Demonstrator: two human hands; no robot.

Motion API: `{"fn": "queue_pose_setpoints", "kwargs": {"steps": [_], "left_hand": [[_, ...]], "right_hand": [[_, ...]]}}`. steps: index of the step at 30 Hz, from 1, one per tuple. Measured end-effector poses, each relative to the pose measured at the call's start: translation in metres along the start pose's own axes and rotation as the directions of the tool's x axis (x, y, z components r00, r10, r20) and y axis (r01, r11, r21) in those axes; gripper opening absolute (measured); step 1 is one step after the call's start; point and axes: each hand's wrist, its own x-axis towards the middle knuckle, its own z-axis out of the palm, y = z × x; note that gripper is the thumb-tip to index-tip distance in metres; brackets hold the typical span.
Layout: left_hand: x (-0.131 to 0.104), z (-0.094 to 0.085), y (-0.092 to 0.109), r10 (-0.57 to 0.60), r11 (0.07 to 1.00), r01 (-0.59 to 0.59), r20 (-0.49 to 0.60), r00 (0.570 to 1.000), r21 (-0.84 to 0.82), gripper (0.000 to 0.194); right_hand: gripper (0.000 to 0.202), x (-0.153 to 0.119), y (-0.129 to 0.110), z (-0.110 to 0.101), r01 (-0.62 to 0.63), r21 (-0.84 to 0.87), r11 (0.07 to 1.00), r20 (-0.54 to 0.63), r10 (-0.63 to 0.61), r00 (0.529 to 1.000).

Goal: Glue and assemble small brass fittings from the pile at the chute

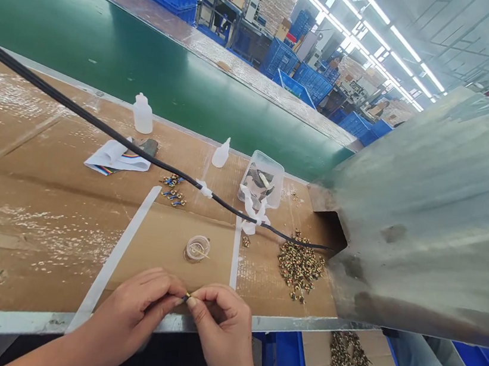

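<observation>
My left hand (143, 302) and my right hand (221, 318) meet at the front edge of the table. Thumb and forefinger of each pinch one tiny dark and gold piece (187, 297), too small to make out further. Just beyond them a small round clear tub (197, 249) stands on the cardboard sheet (159, 244), with a thin stick leaning in it. A large heap of small gold and dark pieces (301, 261) lies to the right. Several blue and gold pieces (173, 198) rest at the sheet's far left corner.
A black cable (99, 122) hangs across the table. Two white squeeze bottles (143, 114) and a clear plastic box (272, 177) stand behind. A metal panel (429, 219) rises at right. Beyond runs a green conveyor belt (160, 70). More pieces (348, 359) lie lower right.
</observation>
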Motion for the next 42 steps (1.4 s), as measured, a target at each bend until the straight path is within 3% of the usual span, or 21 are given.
{"fn": "queue_pose_setpoints", "kwargs": {"steps": [8,13,18,21,24,28,32,37,42], "left_hand": [[0.002,-0.002,0.002,-0.086,0.996,0.086,0.02,0.996,-0.014,0.016],[0.003,-0.007,0.006,-0.192,0.971,0.2,0.067,0.979,-0.135,0.013],[0.002,-0.008,0.01,-0.211,0.951,0.217,0.052,0.976,-0.218,0.01],[0.0,-0.008,0.011,-0.234,0.945,0.24,0.052,0.971,-0.221,0.011],[-0.001,-0.007,0.014,-0.315,0.91,0.335,0.119,0.942,-0.243,0.017],[0.001,-0.005,0.018,-0.432,0.748,0.521,0.293,0.853,-0.412,0.029],[0.006,-0.007,0.021,-0.458,0.619,0.616,0.414,0.787,-0.487,0.038],[0.008,-0.008,0.024,-0.454,0.556,0.651,0.467,0.759,-0.517,0.037],[0.008,-0.006,0.025,-0.48,0.551,0.66,0.454,0.751,-0.51,0.046]], "right_hand": [[0.011,-0.001,0.001,0.002,0.048,0.003,0.999,-0.03,-0.048,0.998],[0.009,-0.005,0.002,-0.001,0.244,-0.029,0.969,-0.031,-0.245,0.969],[0.017,-0.01,0.007,-0.003,0.394,-0.033,0.918,-0.023,-0.395,0.918],[0.018,-0.013,0.007,-0.003,0.369,-0.025,0.929,-0.019,-0.37,0.929],[0.019,-0.014,0.004,-0.004,0.326,-0.001,0.945,-0.064,-0.326,0.943],[0.02,-0.013,-0.002,-0.007,0.311,0.02,0.95,-0.019,-0.311,0.95],[0.022,-0.01,-0.004,-0.01,0.288,0.008,0.958,0.044,-0.288,0.957],[0.014,-0.004,-0.006,-0.011,0.219,-0.007,0.976,0.07,-0.218,0.973],[0.012,0.0,-0.009,-0.008,0.132,-0.02,0.991,0.038,-0.131,0.991]]}}
